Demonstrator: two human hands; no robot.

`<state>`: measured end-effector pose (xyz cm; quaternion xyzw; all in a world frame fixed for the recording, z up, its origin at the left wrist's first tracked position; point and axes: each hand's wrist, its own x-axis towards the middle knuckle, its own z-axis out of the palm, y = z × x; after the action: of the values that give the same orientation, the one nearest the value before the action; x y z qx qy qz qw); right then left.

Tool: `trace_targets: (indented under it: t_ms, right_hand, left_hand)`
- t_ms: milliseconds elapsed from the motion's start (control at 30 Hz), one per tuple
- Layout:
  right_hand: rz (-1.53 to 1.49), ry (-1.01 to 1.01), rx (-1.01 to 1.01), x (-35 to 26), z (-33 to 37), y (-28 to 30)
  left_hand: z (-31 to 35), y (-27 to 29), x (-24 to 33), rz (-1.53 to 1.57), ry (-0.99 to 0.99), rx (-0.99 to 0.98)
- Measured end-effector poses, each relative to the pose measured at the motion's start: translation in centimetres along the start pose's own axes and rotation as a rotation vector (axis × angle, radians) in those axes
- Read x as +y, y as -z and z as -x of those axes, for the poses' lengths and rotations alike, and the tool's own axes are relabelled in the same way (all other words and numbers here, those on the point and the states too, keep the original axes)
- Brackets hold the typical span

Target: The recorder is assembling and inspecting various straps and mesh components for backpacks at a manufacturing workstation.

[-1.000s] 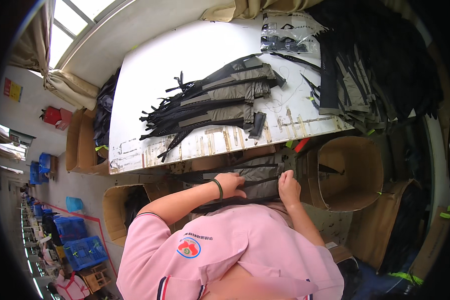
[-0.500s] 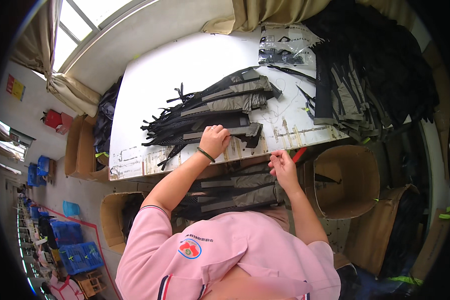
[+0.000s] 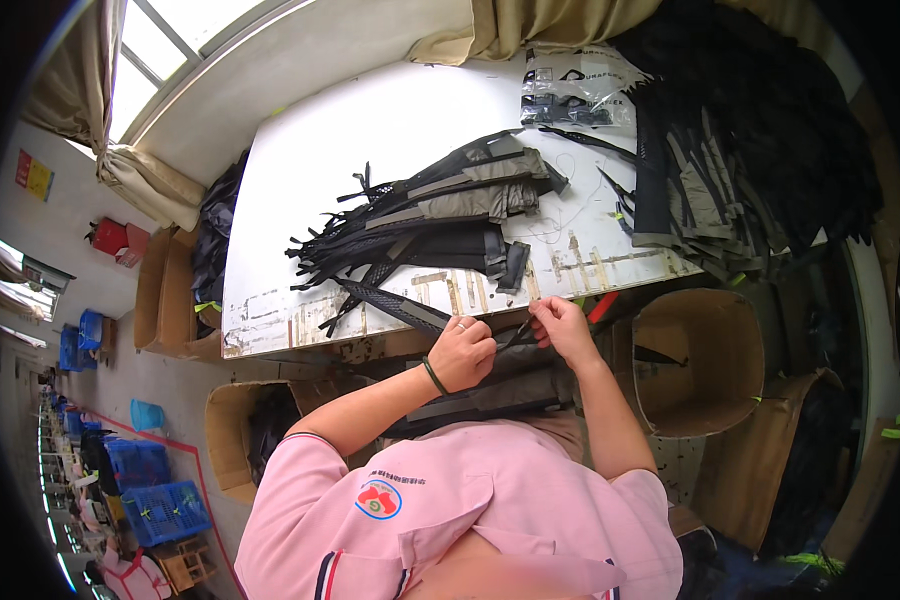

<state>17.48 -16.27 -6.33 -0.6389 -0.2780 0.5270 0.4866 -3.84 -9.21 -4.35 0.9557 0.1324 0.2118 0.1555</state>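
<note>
My left hand (image 3: 463, 352) is closed on one end of a black mesh strap piece (image 3: 395, 302), which slants from the pile over the table's front edge. Just to the right, my right hand (image 3: 562, 328) is pinched shut at a small dark thing by its fingertips, too small to make out. On the white table (image 3: 370, 110) lies a fanned pile of black mesh and grey fabric strap pieces (image 3: 450, 205). More of the same pieces (image 3: 510, 395) rest across my lap, partly hidden by my hands and arms.
A clear plastic bag (image 3: 575, 90) with black parts lies at the back. To the right is a large heap of black and grey pieces (image 3: 700, 190). Cardboard boxes (image 3: 697, 420) stand by my right side, and another box (image 3: 225, 440) at my left. Tape strips mark the table's front edge.
My left hand has drawn a mesh strap piece off the pile, toward me and to the right, close to my right hand. My right hand has barely moved.
</note>
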Motion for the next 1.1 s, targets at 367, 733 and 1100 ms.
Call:
trace_targets:
  t_ms: [367, 733, 1100]
  right_hand:
    - [0.071, 0.500, -0.038, -1.3, 5.3, -0.6]
    - [0.939, 0.101, 0.090, 3.5, 6.9, -0.3]
    - [0.818, 0.731, 0.489, -1.7, 8.8, -2.3]
  left_hand:
    - [-2.6, -2.9, -2.7, 0.707, 0.279, -0.158]
    - [-3.5, -5.7, -1.0, 0.299, -0.041, -0.320]
    - [-6.2, -1.9, 0.8, 0.663, 0.471, -0.199]
